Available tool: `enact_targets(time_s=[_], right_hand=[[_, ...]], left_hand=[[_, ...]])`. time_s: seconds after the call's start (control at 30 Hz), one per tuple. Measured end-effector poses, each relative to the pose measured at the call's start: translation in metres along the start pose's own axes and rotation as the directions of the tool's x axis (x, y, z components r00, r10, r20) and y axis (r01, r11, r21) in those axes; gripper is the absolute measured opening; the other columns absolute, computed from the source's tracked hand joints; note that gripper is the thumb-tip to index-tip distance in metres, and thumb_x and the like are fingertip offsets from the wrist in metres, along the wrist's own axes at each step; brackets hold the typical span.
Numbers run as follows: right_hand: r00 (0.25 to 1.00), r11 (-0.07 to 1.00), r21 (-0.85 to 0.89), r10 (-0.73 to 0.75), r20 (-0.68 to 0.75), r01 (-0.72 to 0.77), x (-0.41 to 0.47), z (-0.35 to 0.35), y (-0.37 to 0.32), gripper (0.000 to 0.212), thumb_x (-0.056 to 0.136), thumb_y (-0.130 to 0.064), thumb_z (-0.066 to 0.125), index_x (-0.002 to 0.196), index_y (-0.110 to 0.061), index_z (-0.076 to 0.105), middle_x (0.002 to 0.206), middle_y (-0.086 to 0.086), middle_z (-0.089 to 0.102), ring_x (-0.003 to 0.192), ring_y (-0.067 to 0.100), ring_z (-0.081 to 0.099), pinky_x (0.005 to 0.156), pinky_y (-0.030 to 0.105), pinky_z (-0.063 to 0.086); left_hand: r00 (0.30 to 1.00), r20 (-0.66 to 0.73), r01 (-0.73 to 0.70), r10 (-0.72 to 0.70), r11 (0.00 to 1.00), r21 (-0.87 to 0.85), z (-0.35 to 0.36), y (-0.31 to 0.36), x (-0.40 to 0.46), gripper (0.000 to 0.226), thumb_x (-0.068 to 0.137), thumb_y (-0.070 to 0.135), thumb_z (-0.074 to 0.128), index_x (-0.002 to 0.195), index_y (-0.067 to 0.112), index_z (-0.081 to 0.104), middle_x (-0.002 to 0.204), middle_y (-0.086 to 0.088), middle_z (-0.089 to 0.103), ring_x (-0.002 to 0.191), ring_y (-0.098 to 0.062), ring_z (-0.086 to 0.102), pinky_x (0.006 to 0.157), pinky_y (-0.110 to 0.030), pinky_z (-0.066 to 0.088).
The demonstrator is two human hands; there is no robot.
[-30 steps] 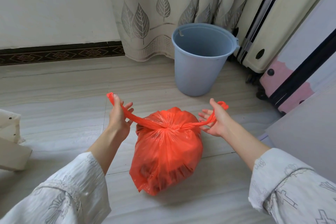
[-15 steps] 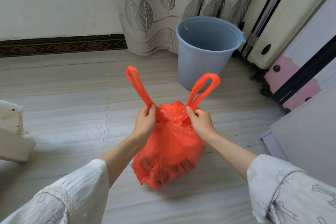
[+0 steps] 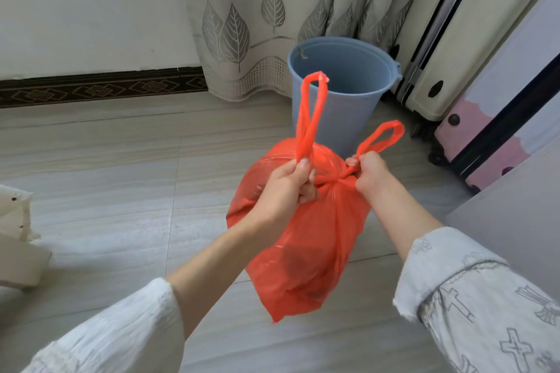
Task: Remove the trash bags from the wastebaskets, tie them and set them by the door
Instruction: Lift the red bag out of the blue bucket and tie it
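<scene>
A full orange trash bag [image 3: 306, 245] hangs in front of me, its neck pulled into a knot [image 3: 333, 182]. My left hand [image 3: 288, 188] grips the base of the left handle loop [image 3: 312, 112], which stands upright. On the other side of the knot my right hand [image 3: 368, 172] pinches the base of the shorter right handle loop [image 3: 381, 138]. Behind the bag a blue-grey wastebasket [image 3: 342, 94] stands on the floor with no liner showing inside.
A leaf-patterned curtain [image 3: 257, 18] hangs behind the wastebasket. Cream and pink suitcases [image 3: 472, 48] stand at the right. A grey panel [image 3: 515, 215] fills the right edge. A cream object [image 3: 15, 239] lies at the far left on the tiled floor [image 3: 106, 175].
A second ago the handles were stretched out sideways over the bag on the floor. Both hands have since closed in at the knot and raised the bag up and to the right.
</scene>
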State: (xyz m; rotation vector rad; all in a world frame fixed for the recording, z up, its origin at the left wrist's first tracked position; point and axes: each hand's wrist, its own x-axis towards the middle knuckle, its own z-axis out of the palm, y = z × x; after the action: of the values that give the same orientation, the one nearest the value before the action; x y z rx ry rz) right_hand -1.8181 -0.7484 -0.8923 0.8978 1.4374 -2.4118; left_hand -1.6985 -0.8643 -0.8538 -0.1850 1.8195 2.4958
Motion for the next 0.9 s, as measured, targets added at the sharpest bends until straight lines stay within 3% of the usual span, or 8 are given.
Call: enact_targets(time_s=[0.13,0.23,0.4,0.5,0.6,0.7,0.83,0.9], right_hand=[[0.996,0.996,0.006,0.088,-0.035,-0.088,0.004,-0.016,0.003,0.036,0.091,0.001,0.014,0.060,-0.015,0.025,0.055,0.000,0.025,0.017,0.004,0.028,0.031,0.015,0.023],[0.984,0.980,-0.127,0.164,0.070,-0.154,-0.004,-0.014,0.002,0.035,0.091,-0.003,0.018,0.062,-0.018,0.029,0.029,-0.004,0.033,0.040,0.012,0.033,0.047,0.021,0.025],[0.895,0.738,-0.652,0.157,0.417,0.174,-0.028,-0.019,0.005,0.034,0.096,-0.010,0.033,0.063,-0.015,0.044,0.034,-0.005,0.050,0.052,0.012,0.049,0.057,0.024,0.037],[0.872,0.700,-0.633,0.030,0.488,0.330,-0.032,-0.003,0.025,0.039,0.099,-0.014,0.034,0.061,-0.012,0.045,0.029,-0.003,0.050,0.034,0.002,0.051,0.049,0.020,0.041],[0.851,0.690,-0.568,-0.137,0.506,0.449,-0.033,0.018,0.044,0.039,0.100,-0.014,0.032,0.062,-0.014,0.043,0.036,-0.003,0.048,0.028,-0.001,0.045,0.046,0.022,0.038],[0.867,0.745,-0.522,-0.148,0.476,0.415,-0.034,0.023,0.050,0.038,0.100,-0.013,0.032,0.064,-0.016,0.043,0.054,0.001,0.039,0.028,0.001,0.036,0.042,0.023,0.031],[0.857,0.428,-0.750,-0.145,0.494,0.504,-0.020,0.014,0.057,0.031,0.097,-0.023,0.038,0.067,-0.020,0.046,0.054,-0.001,0.040,0.048,0.012,0.038,0.051,0.025,0.031],[0.846,0.299,-0.797,-0.087,0.525,0.525,-0.021,0.009,0.058,0.015,0.092,-0.024,0.045,0.085,-0.017,0.056,0.066,0.000,0.048,0.060,0.014,0.042,0.059,0.028,0.038]], left_hand=[[0.999,0.023,0.036,-0.039,0.992,0.119,0.004,-0.009,-0.007,0.039,0.099,0.015,0.029,0.061,0.016,0.037,0.033,0.012,0.027,0.036,-0.002,0.023,0.058,-0.028,0.023],[0.997,-0.029,0.077,-0.074,0.990,0.118,-0.004,-0.002,-0.002,0.037,0.099,0.015,0.029,0.062,0.015,0.036,0.030,0.010,0.027,0.031,0.000,0.022,0.057,-0.027,0.026],[0.954,-0.231,0.206,-0.193,0.978,0.032,-0.041,0.008,0.006,0.035,0.099,0.021,0.029,0.066,0.014,0.038,0.032,0.011,0.029,0.032,-0.005,0.030,0.039,-0.015,0.037],[0.930,-0.295,0.248,-0.221,0.967,0.058,-0.044,0.005,0.010,0.034,0.099,0.018,0.026,0.068,0.013,0.037,0.042,0.002,0.032,0.038,-0.012,0.040,0.045,-0.020,0.042],[0.948,-0.228,0.274,-0.222,0.934,0.229,-0.047,0.011,0.013,0.031,0.098,0.010,0.026,0.071,0.013,0.040,0.057,-0.005,0.039,0.053,-0.016,0.053,0.045,-0.015,0.044],[0.966,-0.176,0.247,-0.189,0.873,0.421,-0.057,0.019,0.015,0.031,0.098,0.012,0.026,0.072,0.014,0.044,0.064,-0.006,0.051,0.071,-0.020,0.058,0.061,-0.019,0.047],[0.988,-0.099,0.153,-0.117,0.790,0.594,-0.061,0.026,0.015,0.027,0.097,0.015,0.033,0.079,0.010,0.052,0.080,-0.008,0.060,0.075,-0.017,0.059,0.068,-0.021,0.052],[0.991,-0.089,0.131,-0.096,0.752,0.646,-0.063,0.028,0.014,0.024,0.096,0.015,0.039,0.087,0.004,0.057,0.087,-0.011,0.062,0.079,-0.020,0.061,0.074,-0.027,0.054]])
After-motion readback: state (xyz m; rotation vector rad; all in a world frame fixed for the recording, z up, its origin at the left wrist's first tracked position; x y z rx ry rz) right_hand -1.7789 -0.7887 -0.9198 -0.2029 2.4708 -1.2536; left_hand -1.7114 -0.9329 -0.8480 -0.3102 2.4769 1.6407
